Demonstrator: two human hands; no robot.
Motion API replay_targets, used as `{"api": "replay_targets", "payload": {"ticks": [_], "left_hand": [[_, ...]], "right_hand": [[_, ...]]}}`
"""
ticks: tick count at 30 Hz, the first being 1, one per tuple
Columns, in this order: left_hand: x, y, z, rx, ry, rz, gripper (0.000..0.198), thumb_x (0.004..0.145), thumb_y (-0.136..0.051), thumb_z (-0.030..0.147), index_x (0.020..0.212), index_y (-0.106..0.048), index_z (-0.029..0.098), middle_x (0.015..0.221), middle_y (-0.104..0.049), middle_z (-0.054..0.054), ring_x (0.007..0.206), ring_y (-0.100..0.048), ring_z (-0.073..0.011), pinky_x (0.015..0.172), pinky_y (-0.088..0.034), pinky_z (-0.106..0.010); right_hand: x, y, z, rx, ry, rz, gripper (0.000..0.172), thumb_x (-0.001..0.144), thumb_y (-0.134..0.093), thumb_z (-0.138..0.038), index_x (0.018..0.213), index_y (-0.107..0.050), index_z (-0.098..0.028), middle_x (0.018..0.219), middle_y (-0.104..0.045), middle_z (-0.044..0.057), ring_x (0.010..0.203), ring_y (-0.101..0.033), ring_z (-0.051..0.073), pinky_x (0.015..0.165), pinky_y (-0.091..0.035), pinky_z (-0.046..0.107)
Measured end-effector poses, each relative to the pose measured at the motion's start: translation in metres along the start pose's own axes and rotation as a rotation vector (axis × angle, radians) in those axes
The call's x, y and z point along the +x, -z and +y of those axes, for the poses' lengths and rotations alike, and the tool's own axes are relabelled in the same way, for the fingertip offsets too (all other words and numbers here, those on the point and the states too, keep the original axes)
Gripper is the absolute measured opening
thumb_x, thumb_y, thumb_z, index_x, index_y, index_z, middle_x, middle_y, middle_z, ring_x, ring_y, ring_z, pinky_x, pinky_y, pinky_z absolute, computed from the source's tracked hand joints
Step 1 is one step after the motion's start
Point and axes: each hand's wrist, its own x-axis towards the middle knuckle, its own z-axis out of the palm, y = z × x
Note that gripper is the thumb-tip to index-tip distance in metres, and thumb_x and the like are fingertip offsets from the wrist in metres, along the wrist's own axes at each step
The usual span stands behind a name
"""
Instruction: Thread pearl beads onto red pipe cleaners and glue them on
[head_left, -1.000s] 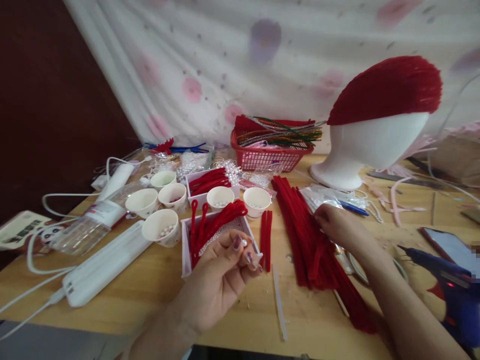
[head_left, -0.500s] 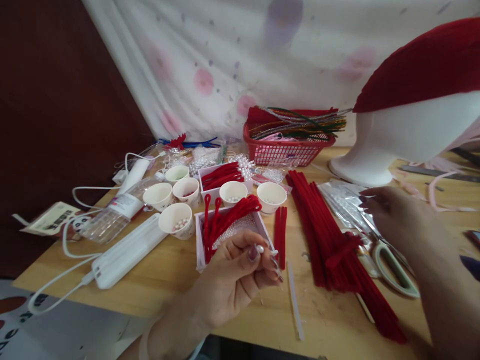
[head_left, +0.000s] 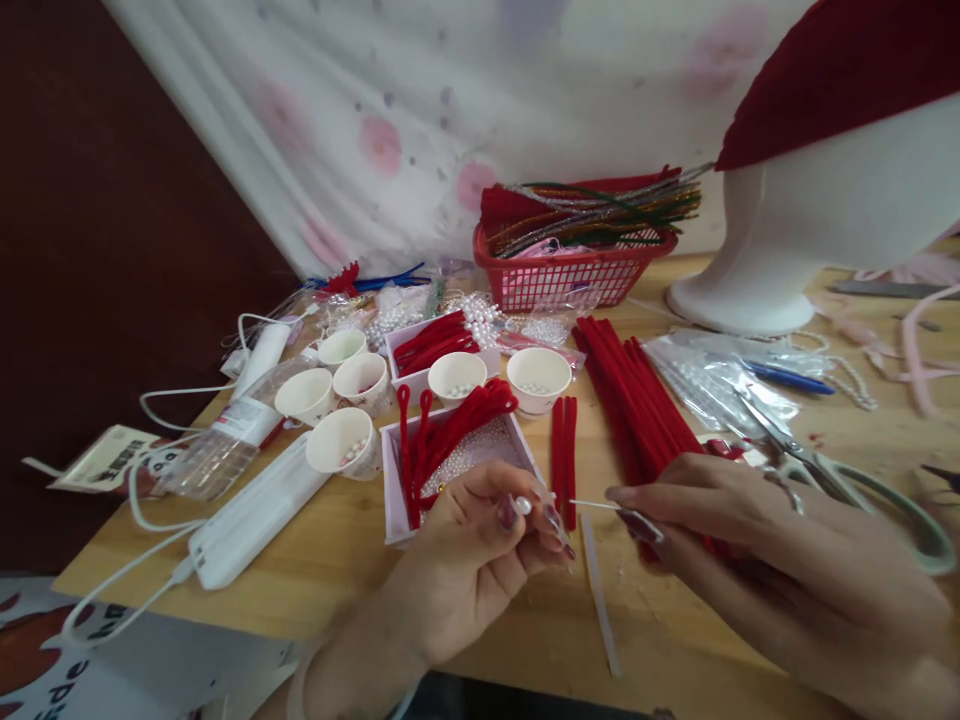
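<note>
My left hand (head_left: 480,555) is closed, pinching a small white pearl bead (head_left: 524,505) between thumb and forefinger. My right hand (head_left: 757,560) faces it, thumb and forefinger pressed together on a thin pale stick (head_left: 592,504). The stick points left, its tip close to the left fingertips; whether it touches them I cannot tell. Under the right hand lies a bundle of red fuzzy stems (head_left: 637,400), partly hidden. Behind the left hand stands a white box (head_left: 390,480) with looped red stems and loose beads.
Several paper cups (head_left: 538,378) with beads stand behind the box. Scissors (head_left: 817,460), a blue pen (head_left: 787,377) and clear bags lie right. A power strip (head_left: 251,510) and plastic bottle (head_left: 225,445) lie left. At the back are a red basket (head_left: 574,275) and white mannequin head (head_left: 757,260).
My right hand has come from the plastic bags towards my left hand, now with the thin stick in its fingers. My left hand still pinches the bead. The view has tilted slightly.
</note>
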Motion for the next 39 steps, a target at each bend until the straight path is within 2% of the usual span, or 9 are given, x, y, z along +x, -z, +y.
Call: {"api": "replay_targets", "payload": {"ticks": [2, 6, 11, 16, 21, 29, 33, 39], "left_hand": [[0.001, -0.001, 0.0, 0.008, 0.012, 0.019, 0.009, 0.08, -0.084, 0.019, 0.084, -0.077, 0.017, 0.081, -0.077, 0.004, 0.075, -0.074, -0.0056, 0.078, -0.062, -0.017], [0.003, -0.003, 0.0, 0.028, 0.027, 0.046, 0.009, 0.078, -0.085, 0.018, 0.081, -0.077, 0.017, 0.084, -0.078, 0.005, 0.073, -0.073, -0.0035, 0.077, -0.06, -0.015], [0.004, 0.0, -0.001, 0.076, 0.019, 0.026, 0.007, 0.081, -0.083, 0.02, 0.085, -0.078, 0.018, 0.084, -0.08, 0.005, 0.073, -0.075, -0.0042, 0.077, -0.061, -0.014], [0.005, -0.001, -0.001, 0.107, 0.011, 0.031, 0.006, 0.081, -0.083, 0.019, 0.086, -0.078, 0.018, 0.085, -0.08, 0.005, 0.074, -0.074, -0.0041, 0.076, -0.061, -0.013], [0.005, -0.001, -0.001, 0.128, 0.008, 0.053, 0.006, 0.082, -0.083, 0.019, 0.085, -0.078, 0.018, 0.084, -0.08, 0.006, 0.073, -0.074, -0.0038, 0.076, -0.062, -0.014], [0.005, -0.002, -0.001, 0.179, -0.008, 0.085, 0.007, 0.079, -0.085, 0.021, 0.082, -0.079, 0.019, 0.081, -0.08, 0.006, 0.071, -0.074, -0.0039, 0.073, -0.061, -0.012], [0.005, -0.003, 0.001, 0.334, -0.108, 0.133, 0.009, 0.075, -0.087, 0.02, 0.08, -0.079, 0.021, 0.078, -0.081, 0.006, 0.07, -0.075, -0.0051, 0.071, -0.06, -0.01], [-0.002, 0.0, 0.004, 0.669, -0.305, 0.211, 0.007, 0.078, -0.084, 0.019, 0.081, -0.08, 0.025, 0.078, -0.081, 0.005, 0.07, -0.075, -0.0066, 0.07, -0.06, -0.011]], "right_hand": [[0.002, 0.003, -0.003, -0.023, 0.042, 0.001, 0.013, 0.103, -0.049, -0.019, 0.104, -0.06, -0.026, 0.059, -0.065, -0.002, 0.045, -0.061, 0.013, 0.045, -0.045, 0.025], [0.004, 0.007, -0.004, -0.034, 0.057, -0.128, 0.017, 0.105, -0.046, -0.017, 0.105, -0.063, -0.023, 0.052, -0.063, -0.003, 0.045, -0.062, 0.014, 0.043, -0.044, 0.027], [-0.004, 0.002, -0.003, -0.023, 0.125, -0.048, 0.02, 0.108, -0.04, -0.02, 0.109, -0.06, -0.023, 0.051, -0.061, -0.004, 0.044, -0.059, 0.014, 0.041, -0.041, 0.03], [-0.009, 0.003, 0.002, 0.015, 0.138, -0.074, 0.021, 0.106, -0.043, -0.018, 0.108, -0.064, -0.021, 0.061, -0.068, -0.001, 0.048, -0.062, 0.013, 0.044, -0.046, 0.027], [-0.006, 0.003, 0.001, 0.007, 0.125, -0.082, 0.019, 0.107, -0.044, -0.019, 0.109, -0.063, -0.018, 0.056, -0.058, -0.004, 0.044, -0.053, 0.01, 0.044, -0.042, 0.025], [-0.004, 0.005, -0.001, 0.027, 0.112, -0.108, 0.025, 0.109, -0.039, -0.021, 0.107, -0.064, -0.018, 0.056, -0.052, -0.007, 0.044, -0.047, 0.009, 0.045, -0.038, 0.023], [-0.003, 0.008, 0.0, 0.073, 0.088, -0.15, 0.025, 0.11, -0.038, -0.019, 0.111, -0.063, -0.018, 0.058, -0.054, -0.007, 0.046, -0.047, 0.009, 0.046, -0.037, 0.023], [0.001, 0.007, -0.004, 0.052, 0.069, -0.161, 0.033, 0.109, -0.039, -0.022, 0.09, -0.066, -0.02, 0.053, -0.055, -0.006, 0.043, -0.049, 0.009, 0.041, -0.035, 0.025]]}}
